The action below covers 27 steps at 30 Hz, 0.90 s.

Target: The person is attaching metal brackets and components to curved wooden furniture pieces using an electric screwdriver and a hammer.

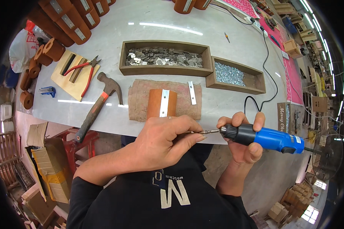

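My right hand (242, 143) is wrapped round a corded blue and black electric screwdriver (273, 140), its front end facing left. A thin metal bit (212, 131) sticks out of its nose, and the thumb and fingers of my left hand (168, 139) pinch the other end of that bit. Just beyond my left hand, a brown cylinder (153, 103) rests on a worn brown cloth (138, 101). Along its top lies a metal strip (164, 102) with small holes. A second metal strip (192, 93) lies on the cloth to the right.
Past the cloth stand a wooden tray (122, 63) of metal plates and a smaller wooden tray (237, 88) of screws. A hammer (99, 108), red-handled pliers (91, 72) and a blue cutter (47, 91) lie left. Brown cylinders (70, 26) stack far left. A black cord (269, 72) crosses the right side.
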Tool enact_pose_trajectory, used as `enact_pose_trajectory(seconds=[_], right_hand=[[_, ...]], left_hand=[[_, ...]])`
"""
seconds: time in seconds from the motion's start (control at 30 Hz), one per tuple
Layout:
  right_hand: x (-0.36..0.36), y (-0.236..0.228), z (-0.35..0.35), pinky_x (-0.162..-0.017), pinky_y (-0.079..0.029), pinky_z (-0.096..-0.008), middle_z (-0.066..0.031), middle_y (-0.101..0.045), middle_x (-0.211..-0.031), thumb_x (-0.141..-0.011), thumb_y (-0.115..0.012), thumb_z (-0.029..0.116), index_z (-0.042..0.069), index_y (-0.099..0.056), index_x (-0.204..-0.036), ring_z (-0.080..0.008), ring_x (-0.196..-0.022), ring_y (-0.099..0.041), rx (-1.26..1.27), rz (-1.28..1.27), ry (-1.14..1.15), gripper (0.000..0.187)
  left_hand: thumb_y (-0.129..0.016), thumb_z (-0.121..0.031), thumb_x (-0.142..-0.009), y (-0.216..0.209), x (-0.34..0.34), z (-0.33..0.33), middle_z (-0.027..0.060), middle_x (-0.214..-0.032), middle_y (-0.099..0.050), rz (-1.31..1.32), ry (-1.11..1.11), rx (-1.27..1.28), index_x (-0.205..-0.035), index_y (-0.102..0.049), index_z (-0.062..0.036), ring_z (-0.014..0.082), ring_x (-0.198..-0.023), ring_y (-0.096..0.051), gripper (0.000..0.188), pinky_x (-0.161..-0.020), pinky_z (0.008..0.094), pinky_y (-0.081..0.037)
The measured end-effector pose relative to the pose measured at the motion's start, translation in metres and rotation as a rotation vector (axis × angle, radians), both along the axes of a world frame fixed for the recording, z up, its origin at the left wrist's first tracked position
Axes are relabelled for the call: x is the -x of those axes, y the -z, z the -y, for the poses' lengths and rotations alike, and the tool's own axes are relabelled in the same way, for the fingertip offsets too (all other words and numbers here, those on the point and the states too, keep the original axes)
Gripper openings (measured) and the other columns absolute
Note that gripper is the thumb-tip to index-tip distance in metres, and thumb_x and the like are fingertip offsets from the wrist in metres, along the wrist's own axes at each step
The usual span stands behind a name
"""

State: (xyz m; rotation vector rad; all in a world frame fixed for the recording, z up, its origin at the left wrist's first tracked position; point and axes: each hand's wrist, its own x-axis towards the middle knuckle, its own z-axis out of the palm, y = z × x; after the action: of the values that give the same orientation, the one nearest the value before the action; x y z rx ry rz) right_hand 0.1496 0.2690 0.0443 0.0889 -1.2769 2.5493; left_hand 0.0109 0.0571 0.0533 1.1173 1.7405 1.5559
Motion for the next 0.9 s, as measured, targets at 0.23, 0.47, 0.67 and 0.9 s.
enact_pose_trajectory(seconds=[0.23,0.47,0.67,0.9], right_hand=[[0.0,0.01,-0.011,-0.103,-0.051,-0.0476,-0.0138,-0.058,-0.13,-0.086,-0.081,0.021,0.026,-0.055,-0.116,-0.0516,-0.127,-0.049,0.22,-0.065,-0.148,0.04],[0.001,0.014,-0.015,-0.104,-0.05,-0.0477,-0.0145,-0.058,-0.13,-0.087,-0.081,0.021,0.025,-0.055,-0.119,-0.0503,-0.125,-0.051,0.261,-0.095,-0.151,0.041],[0.002,0.013,-0.015,-0.104,-0.05,-0.0481,-0.0151,-0.057,-0.13,-0.087,-0.08,0.02,0.025,-0.055,-0.12,-0.05,-0.125,-0.05,0.274,-0.103,-0.161,0.041],[0.004,0.011,-0.015,-0.105,-0.05,-0.0486,-0.0158,-0.057,-0.131,-0.088,-0.08,0.02,0.025,-0.055,-0.12,-0.0505,-0.126,-0.05,0.268,-0.107,-0.186,0.041]], left_hand=[[-0.074,-0.005,-0.089,-0.005,0.002,-0.008,0.0119,-0.08,-0.069,-0.196,-0.087,-0.156,-0.102,-0.07,-0.0008,0.0254,-0.068,-0.068,0.014,-0.06,0.0338,-0.051],[-0.073,-0.004,-0.089,0.0,-0.002,-0.009,0.0128,-0.083,-0.07,-0.211,-0.068,-0.162,-0.099,-0.069,0.0,0.0284,-0.071,-0.069,0.012,-0.062,0.0359,-0.052],[-0.073,-0.004,-0.089,-0.001,-0.002,-0.008,0.0124,-0.083,-0.07,-0.186,-0.055,-0.139,-0.098,-0.069,-0.0002,0.0285,-0.071,-0.069,0.011,-0.062,0.0362,-0.053],[-0.074,-0.004,-0.087,-0.003,-0.002,-0.008,0.0123,-0.082,-0.07,-0.227,-0.099,-0.175,-0.097,-0.068,-0.0006,0.0281,-0.071,-0.069,0.012,-0.062,0.0359,-0.052]])
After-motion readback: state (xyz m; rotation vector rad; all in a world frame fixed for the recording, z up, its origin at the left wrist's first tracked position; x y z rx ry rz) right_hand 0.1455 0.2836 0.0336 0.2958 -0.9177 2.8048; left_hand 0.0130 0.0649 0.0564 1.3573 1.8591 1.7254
